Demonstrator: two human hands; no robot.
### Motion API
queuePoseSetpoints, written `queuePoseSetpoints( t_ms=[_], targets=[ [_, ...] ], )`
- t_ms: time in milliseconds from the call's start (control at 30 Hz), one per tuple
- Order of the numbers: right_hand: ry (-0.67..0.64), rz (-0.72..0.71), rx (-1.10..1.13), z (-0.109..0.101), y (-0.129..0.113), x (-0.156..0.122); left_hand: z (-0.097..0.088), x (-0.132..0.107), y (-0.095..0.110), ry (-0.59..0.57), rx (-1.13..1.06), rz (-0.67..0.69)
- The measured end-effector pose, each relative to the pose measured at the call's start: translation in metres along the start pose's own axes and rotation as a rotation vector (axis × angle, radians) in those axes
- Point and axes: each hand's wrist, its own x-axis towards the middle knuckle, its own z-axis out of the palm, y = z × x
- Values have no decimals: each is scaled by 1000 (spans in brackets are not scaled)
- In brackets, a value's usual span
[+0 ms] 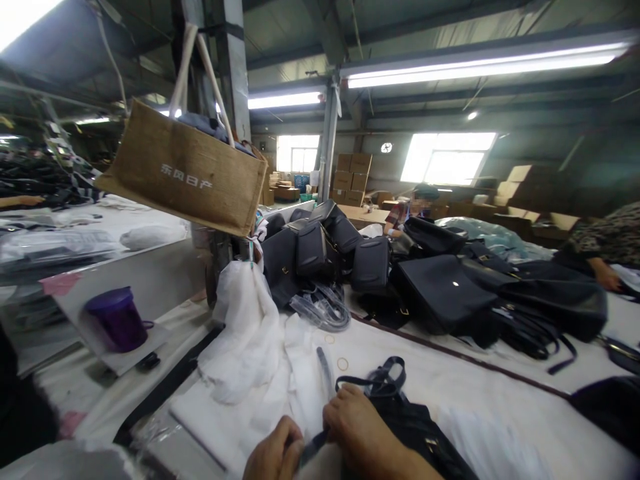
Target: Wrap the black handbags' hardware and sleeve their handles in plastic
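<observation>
Two hands meet in the head view just left of the black bag [415, 427], which serves as landmark. The strap [315, 445] lies left of the bag, its short visible length slanting from the right hand [357, 420] down to the left hand [276, 450]. The right hand, nearer the bag and partly in front of it, is closed around the strap's upper end; the left hand, farther left of the bag, pinches the lower end. The strap looks flat, narrow and dark; whether it joins the bag is hidden. The bag looks soft and slumped, with a looped handle [399, 373] at its far end and a gold-coloured buckle [431, 443] on its side.
</observation>
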Motion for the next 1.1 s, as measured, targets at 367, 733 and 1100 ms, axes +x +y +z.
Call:
queuePoseSetpoints(
  t_ms=[367, 733, 1100],
  targets=[
    [126, 330, 47, -22, 13, 13, 27, 8, -1, 40, 232, 240],
    [-26, 400, -33, -8, 9, 34, 20, 9, 2, 130, 471, 464],
    [201, 309, -230, -1, 5, -14, 18, 23, 42, 123, 488, 670]
  ],
)
